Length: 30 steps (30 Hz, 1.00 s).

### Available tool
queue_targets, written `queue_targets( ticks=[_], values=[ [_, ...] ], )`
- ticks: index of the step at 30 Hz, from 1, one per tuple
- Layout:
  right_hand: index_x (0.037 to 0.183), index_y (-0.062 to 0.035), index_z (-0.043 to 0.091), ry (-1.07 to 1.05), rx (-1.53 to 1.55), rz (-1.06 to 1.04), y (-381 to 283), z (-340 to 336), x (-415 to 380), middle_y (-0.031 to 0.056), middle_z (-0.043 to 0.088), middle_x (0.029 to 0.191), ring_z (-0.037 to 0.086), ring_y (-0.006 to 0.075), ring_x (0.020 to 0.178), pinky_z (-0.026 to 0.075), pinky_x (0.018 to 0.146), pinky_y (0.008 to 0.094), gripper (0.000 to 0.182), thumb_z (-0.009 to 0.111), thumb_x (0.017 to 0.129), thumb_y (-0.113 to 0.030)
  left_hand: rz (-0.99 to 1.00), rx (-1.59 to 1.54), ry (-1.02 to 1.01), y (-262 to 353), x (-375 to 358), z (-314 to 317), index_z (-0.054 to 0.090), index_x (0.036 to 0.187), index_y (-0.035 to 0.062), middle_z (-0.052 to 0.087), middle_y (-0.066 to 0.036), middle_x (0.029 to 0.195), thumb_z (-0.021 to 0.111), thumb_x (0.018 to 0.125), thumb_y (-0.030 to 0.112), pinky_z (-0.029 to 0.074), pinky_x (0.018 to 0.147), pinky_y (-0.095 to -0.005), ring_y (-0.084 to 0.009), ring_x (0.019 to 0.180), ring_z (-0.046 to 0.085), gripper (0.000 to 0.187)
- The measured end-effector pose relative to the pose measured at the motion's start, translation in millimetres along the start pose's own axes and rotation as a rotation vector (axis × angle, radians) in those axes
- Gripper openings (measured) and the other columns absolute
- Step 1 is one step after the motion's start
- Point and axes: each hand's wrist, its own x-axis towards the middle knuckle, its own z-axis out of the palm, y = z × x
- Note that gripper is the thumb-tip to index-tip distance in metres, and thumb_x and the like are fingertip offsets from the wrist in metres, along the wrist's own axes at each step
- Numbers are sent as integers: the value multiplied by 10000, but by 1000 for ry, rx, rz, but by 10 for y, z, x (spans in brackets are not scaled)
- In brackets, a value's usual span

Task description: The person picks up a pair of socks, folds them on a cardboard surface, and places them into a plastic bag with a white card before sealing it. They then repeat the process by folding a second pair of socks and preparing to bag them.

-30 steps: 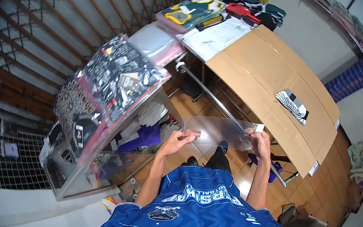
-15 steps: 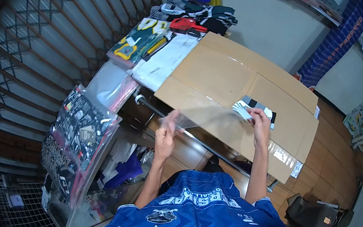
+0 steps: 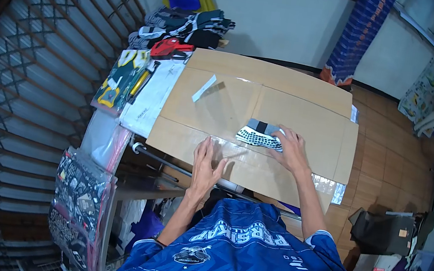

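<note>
A folded pair of socks (image 3: 259, 134), grey, black and white with small dark grip dots, lies on the cardboard sheet (image 3: 306, 104). My right hand (image 3: 291, 151) grips its right end, thumb at the near side and fingers over the top. Left of the socks, my left hand (image 3: 205, 166) rests at the cardboard's near edge, its fingers stretched out and the thumb apart. Shiny clear plastic (image 3: 229, 149) shows faintly beside those fingers; its outline is hard to make out. A narrow white strip (image 3: 204, 89) is over the far left part of the cardboard.
Packed garments (image 3: 121, 79), a yellow-and-black cutter (image 3: 142, 82) and a red tool (image 3: 171, 48) sit left of the cardboard. Folded clothes (image 3: 205, 27) are piled behind. A metal rail (image 3: 166, 174) runs below the near edge. A folding gate (image 3: 40, 81) stands at left.
The clear plastic held up between my hands is now low by my left hand. My right hand has taken hold of the socks' end. The white strip now shows at the far left.
</note>
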Motion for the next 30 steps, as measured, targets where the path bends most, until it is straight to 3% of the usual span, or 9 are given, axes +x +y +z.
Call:
queue_targets(
  ticks=[1,7,13,20,23,26,30],
  values=[
    [1284,-136,667,20,-26,-4,0,21,-13,163,558,1518,500,367,1426,351,1166,617,518,870,835,-296,4,2,-44,-13,47,41,532,1484,-126,466,-324,1589,795,941,255,369,1224,-547,-517,1463,410,713],
    [1213,-93,645,159,-238,-48,62,219,-89,183,574,1476,545,383,1339,370,1127,643,404,805,871,-236,22,111,-177,-44,305,253,570,1460,-104,479,-289,1594,744,978,369,348,1207,-587,-499,1469,410,697],
    [1187,-45,629,295,-199,60,217,289,-97,205,581,1469,562,393,1313,387,1117,612,351,764,881,-154,30,107,-207,-107,438,430,630,1435,-29,495,-213,1609,622,1043,275,308,1206,-590,-453,1483,409,496],
    [1173,-8,625,521,120,149,203,400,-148,238,615,1431,602,424,1252,426,1107,579,304,726,888,-39,96,141,-150,-173,437,587,662,1417,29,507,-209,1589,635,996,171,319,1189,-576,-431,1469,416,445],
    [1153,1,624,471,197,119,-15,394,-234,236,612,1434,604,422,1259,420,1126,596,288,729,888,-34,90,118,-134,-160,439,601,663,1428,55,523,-206,1570,657,967,127,309,1197,-573,-423,1472,422,467],
    [1156,14,612,298,122,-43,-141,360,-329,244,612,1436,592,456,1252,401,1161,580,295,733,890,-26,72,88,-151,-122,464,545,659,1436,60,526,-204,1573,666,931,102,303,1205,-565,-415,1483,419,507],
    [1101,-9,639,179,0,-134,-153,360,-361,180,616,1447,562,398,1328,348,1186,647,284,755,848,-63,47,39,-192,-144,497,468,655,1440,60,536,-184,1573,678,877,76,300,1211,-552,-401,1492,417,564]
  ],
)
